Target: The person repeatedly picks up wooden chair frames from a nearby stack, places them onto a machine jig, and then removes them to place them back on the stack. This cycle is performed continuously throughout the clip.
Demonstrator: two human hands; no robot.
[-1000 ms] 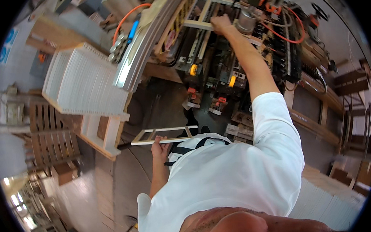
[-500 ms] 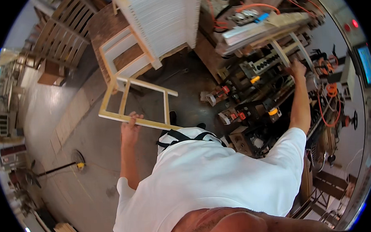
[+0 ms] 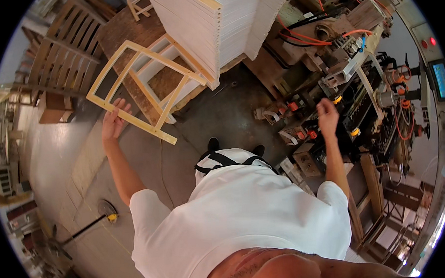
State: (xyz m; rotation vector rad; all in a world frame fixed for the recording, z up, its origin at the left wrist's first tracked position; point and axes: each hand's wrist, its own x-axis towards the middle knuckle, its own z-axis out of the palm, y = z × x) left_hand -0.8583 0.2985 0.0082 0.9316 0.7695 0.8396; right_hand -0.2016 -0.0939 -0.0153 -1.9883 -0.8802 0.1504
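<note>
Smooth wooden frame (image 3: 141, 124), matt cloth shirt (image 3: 241, 203), mottled wooden tabletop (image 3: 120, 34)

Ladder-like wooden frame (image 3: 141, 124), one, pale, three crossbars, in my left hand (image 3: 113, 123).
Held by one long rail, fingers around it, overlapping in view the near part of a brown table (image 3: 116, 34); on that table, a tall stack of white slats (image 3: 191, 30). My right hand (image 3: 327, 117): fingers half curled, nearest to the machine's red clamps (image 3: 293, 106). Further items: a second pale frame (image 3: 368, 86) on the machine; orange hoses (image 3: 406, 132); one blue-lit screen (image 3: 440, 80) at far right; one slatted wooden pallet (image 3: 68, 36) at upper left.
</note>
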